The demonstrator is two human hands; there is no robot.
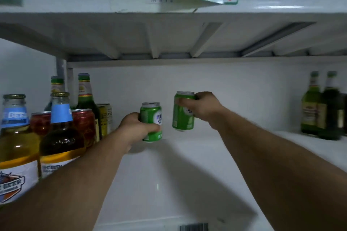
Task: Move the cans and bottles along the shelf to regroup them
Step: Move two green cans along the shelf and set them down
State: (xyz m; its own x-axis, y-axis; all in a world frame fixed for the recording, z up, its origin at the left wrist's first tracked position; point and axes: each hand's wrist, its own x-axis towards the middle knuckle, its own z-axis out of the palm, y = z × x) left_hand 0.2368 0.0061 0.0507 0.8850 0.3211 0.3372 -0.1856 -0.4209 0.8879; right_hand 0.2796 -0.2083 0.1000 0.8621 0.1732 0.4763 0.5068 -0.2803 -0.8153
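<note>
Green aluminium cans, two of them, ride in a person's bare hands over the open middle of a white metal shelf point(187, 165), evidently in transit between the drink groups at either end. The left hand point(137, 127) wraps its grip round the lower body of one green can point(152, 118), fingers curled across the front, with the can's base at or just above the shelf; which cannot be told. The right hand point(199, 107) clasps the second green can point(183, 116) near its rim from the right side, lifted clear and slightly tilted. Both cans stand near each other, well apart from the clear blue-labelled beer bottles point(16, 137), red cans point(82, 122) and yellow cans point(106, 116) crowded at left, and from the dark green glass bottles point(319, 107) at far right, suggesting a group of their own is intended.
</note>
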